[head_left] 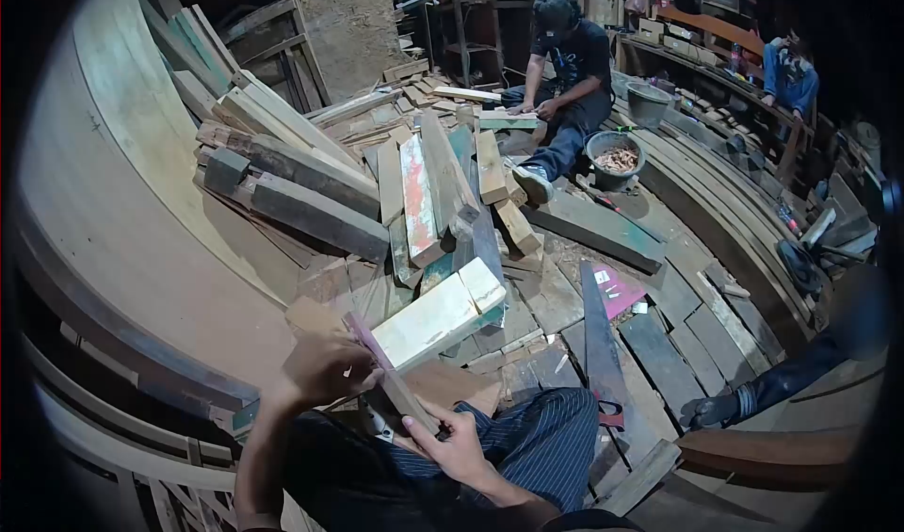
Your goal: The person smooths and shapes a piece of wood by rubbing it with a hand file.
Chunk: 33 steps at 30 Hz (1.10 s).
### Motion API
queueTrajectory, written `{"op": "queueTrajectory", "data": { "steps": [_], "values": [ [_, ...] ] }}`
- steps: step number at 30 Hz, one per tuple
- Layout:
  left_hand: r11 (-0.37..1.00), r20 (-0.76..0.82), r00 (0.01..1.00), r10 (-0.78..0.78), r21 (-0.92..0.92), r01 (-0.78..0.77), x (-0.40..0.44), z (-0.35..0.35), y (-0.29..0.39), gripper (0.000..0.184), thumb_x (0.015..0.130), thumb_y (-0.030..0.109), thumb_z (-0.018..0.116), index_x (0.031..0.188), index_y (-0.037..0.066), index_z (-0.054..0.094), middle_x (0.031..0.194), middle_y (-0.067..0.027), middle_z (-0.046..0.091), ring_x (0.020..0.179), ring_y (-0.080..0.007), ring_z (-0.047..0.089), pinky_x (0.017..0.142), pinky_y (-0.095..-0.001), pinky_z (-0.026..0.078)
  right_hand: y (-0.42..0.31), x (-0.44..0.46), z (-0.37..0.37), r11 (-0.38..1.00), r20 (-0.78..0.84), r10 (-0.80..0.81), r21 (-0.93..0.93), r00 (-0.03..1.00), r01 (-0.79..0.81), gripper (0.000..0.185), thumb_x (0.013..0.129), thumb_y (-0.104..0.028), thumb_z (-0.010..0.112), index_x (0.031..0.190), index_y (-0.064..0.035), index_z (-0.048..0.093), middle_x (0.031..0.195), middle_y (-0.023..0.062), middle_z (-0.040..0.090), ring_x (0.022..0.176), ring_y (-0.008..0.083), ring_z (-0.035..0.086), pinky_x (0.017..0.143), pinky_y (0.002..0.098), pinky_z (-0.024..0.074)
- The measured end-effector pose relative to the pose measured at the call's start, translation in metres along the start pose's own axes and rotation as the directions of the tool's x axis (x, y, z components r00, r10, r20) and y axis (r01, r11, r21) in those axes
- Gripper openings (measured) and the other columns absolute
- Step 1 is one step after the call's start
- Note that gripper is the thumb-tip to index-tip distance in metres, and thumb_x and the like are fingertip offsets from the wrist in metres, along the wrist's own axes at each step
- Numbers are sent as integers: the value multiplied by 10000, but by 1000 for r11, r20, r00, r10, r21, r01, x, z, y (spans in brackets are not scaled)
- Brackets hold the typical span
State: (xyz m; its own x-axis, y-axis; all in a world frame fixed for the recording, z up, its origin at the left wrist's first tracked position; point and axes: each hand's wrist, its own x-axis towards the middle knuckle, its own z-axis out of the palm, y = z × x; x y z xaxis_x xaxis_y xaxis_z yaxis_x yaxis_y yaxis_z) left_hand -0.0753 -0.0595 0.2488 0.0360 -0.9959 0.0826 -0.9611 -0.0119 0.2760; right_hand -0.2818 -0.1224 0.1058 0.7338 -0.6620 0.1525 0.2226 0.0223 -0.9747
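A narrow wooden strip (403, 395), purplish toward its upper end, slants across my lap. My left hand (325, 367) is closed at the upper end; whatever its curled fingers hold is hidden. Lower down, my right hand (457, 445) grips the strip, with the thumb lying along its side. Just beyond it rests a pale, cream-faced wood block (428, 325) with a line across its far end. A small pale-handled object (379, 427) shows partly under the strip, too hidden to name.
A handsaw (600, 334) lies to the right beside a pink sheet (617, 290). Stacked timber offcuts (320, 202) fill the middle and left. Another person (570, 71) sits ahead near a bucket of wood chips (615, 160). Someone's leg (782, 386) reaches in from the right.
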Motion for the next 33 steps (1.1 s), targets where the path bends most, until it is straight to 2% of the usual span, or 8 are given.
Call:
{"op": "queueTrajectory", "data": {
  "steps": [4,7,10,13,22,25,29,33],
  "values": [
    [1000,11,1000,-11,11,11,1,-2,2,106,794,189,750,800,88,719,782,-97,694,747,-296,686,660,-401,530,1,1,0,997,-18,-72,-1,997,72,404,902,-149,759,1221,84,674,817,145,752,658,68,638,614,248,520],
    [1000,10,1000,-2,-22,3,1,0,-2,96,779,179,752,792,93,712,777,-99,688,751,-301,684,659,-404,526,-16,1,-4,998,28,53,16,998,-53,405,915,-139,748,1243,83,664,740,109,725,625,62,630,586,241,512],
    [1000,14,1000,-14,9,14,0,-2,0,95,777,171,750,782,89,703,774,-100,682,750,-306,678,659,-407,522,-11,1,-2,1000,11,-15,-5,1000,15,402,924,-132,739,1256,79,658,691,86,698,600,64,629,569,237,508],
    [1000,16,1000,-3,-2,3,-2,3,-9,103,773,171,751,790,81,703,779,-104,682,747,-309,675,662,-412,522,-6,2,-1,998,-6,-63,-8,998,63,399,922,-134,742,1248,82,661,683,84,697,593,69,631,563,238,505],
    [1000,-30,999,-26,6,26,0,-1,1,149,819,210,747,782,71,706,760,-102,682,738,-295,677,669,-410,529,-3,0,-3,999,17,-17,-42,1000,18,396,922,-136,745,1244,80,661,679,82,694,579,75,630,556,239,498],
    [1000,-30,999,-14,6,14,-1,0,-2,146,819,211,748,784,76,703,761,-101,678,742,-295,677,670,-409,528,-11,0,-2,999,15,14,30,1000,-15,396,923,-131,743,1246,81,659,688,82,696,586,73,630,565,241,504],
    [1000,-23,1000,-10,16,11,-2,3,-5,143,826,213,743,784,83,699,758,-98,673,752,-297,677,668,-410,525,-13,1,-3,1000,15,-18,17,1000,18,389,927,-126,737,1250,77,661,702,76,700,600,68,631,574,245,512],
    [1000,-15,1000,5,-3,-5,0,1,-4,124,801,172,786,778,77,709,729,-79,670,712,-272,668,641,-373,524,-6,2,-2,999,9,-46,18,999,46,381,928,-118,734,1249,74,662,711,70,701,605,68,629,576,248,515]
  ]
}}
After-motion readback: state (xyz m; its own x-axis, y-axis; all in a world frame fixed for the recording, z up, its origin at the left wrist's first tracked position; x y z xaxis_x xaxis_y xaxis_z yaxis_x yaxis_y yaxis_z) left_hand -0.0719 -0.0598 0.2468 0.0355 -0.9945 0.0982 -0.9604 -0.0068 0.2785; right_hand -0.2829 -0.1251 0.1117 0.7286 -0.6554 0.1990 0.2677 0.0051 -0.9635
